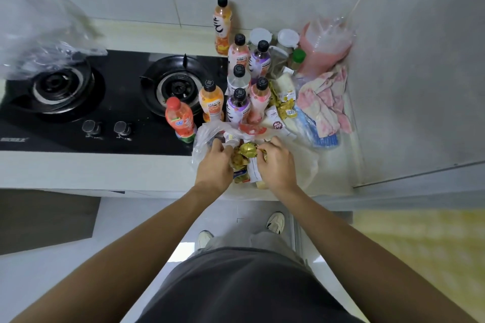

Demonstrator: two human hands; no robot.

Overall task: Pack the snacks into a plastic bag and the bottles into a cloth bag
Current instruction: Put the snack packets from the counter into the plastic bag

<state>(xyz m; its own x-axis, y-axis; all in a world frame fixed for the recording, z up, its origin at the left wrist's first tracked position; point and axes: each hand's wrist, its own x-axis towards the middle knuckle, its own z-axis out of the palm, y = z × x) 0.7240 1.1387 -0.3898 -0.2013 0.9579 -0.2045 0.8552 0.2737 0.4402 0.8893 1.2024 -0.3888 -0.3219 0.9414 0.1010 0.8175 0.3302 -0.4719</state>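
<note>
A clear plastic bag (203, 136) lies open at the counter's front edge with snack packets inside. My left hand (215, 162) grips the bag's left side. My right hand (277, 162) pinches a gold-wrapped snack (248, 150) over the bag's mouth. Several drink bottles (242, 86) stand upright behind the bag, and a red-capped orange bottle (179, 119) stands at its left. More loose snack packets (282, 102) lie to the right of the bottles. A pale cloth bag (311, 162) lies flat under and to the right of my right hand.
A black two-burner gas stove (112, 102) fills the counter's left. A crumpled clear plastic bag (44, 42) sits over the left burner. Jars with white lids (287, 38), a pink sleeve of cups (324, 44), a pink-and-white cloth (325, 99) and a blue brush (319, 131) crowd the right corner by the wall.
</note>
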